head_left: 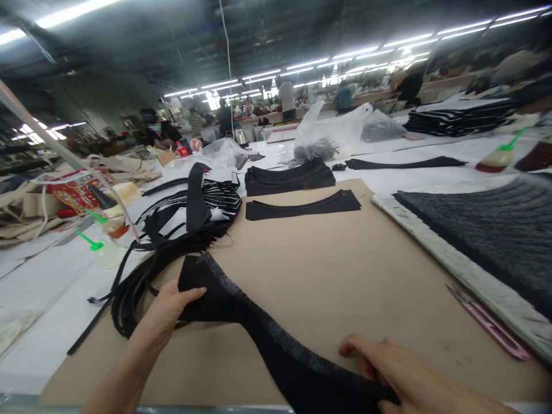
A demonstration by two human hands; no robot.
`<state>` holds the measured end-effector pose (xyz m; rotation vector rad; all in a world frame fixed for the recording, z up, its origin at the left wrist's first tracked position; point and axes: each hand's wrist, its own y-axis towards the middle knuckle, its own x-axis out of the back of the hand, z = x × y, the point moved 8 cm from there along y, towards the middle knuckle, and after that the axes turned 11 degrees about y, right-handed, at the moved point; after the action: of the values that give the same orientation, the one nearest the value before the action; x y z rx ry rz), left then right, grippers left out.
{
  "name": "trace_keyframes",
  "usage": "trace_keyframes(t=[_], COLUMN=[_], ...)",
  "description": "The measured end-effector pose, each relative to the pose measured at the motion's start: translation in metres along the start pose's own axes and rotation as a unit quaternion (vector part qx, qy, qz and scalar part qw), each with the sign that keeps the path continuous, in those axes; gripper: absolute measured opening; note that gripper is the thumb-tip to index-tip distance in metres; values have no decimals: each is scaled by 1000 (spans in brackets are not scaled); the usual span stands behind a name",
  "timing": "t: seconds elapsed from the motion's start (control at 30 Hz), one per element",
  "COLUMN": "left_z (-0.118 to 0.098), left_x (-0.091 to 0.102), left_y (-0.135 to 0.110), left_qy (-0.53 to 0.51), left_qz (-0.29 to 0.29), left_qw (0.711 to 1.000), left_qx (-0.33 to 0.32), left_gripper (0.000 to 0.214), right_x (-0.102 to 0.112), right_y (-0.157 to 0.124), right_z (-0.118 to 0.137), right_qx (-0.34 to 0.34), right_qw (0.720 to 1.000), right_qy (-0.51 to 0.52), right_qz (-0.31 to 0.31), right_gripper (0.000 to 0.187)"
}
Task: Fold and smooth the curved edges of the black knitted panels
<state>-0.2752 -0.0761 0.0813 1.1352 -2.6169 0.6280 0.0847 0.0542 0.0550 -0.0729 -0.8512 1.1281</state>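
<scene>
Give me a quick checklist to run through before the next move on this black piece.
1. Left hand on the black fabric piece: ok, at its edge.
2. Right hand on the same piece: ok, at its lower edge.
3. Piece resting on the brown board: ok.
4. Piece separate from the tangled black strips: cannot tell, the left hand hides where they meet.
5. Pink-handled snips apart from the piece: ok, lying at the board's right side.
6. Lower end of the piece flat: cannot tell, it runs out of view.
</scene>
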Motion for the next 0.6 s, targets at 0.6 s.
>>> trace_keyframes(t=[0.6], left_z=[14], left_x=[-49], left_y=[3], left_qy=[27], left_qz=[78], left_qw=[996], left_qx=[-31], left_gripper=[39], right_x=[142], right_y=[56], right_z=[-24], right_qx=[32], right_qw=[991], right_qy=[-86], right_qz=[-100], right_gripper=[49])
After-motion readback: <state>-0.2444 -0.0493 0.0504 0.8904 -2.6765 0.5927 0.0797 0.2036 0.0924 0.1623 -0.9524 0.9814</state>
